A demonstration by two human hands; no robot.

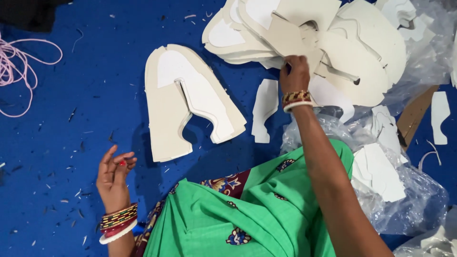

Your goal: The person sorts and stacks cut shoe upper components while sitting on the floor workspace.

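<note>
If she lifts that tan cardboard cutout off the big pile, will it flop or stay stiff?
Probably stiff: the cardboard cutout under her right hand lies flat with crisp cut edges, like the separate stack on the blue floor. Likely light, being thin sheet. Its neighbours in the pile overlap loosely, so they may slide when it moves.

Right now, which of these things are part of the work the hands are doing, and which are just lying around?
In the work:
right hand gripping the heap of cardboard cut-outs
small stack of cut-outs on the blue cloth
left hand, open, holding nothing

Lying about:
pink cord
clear plastic bags
loose white pieces
</note>
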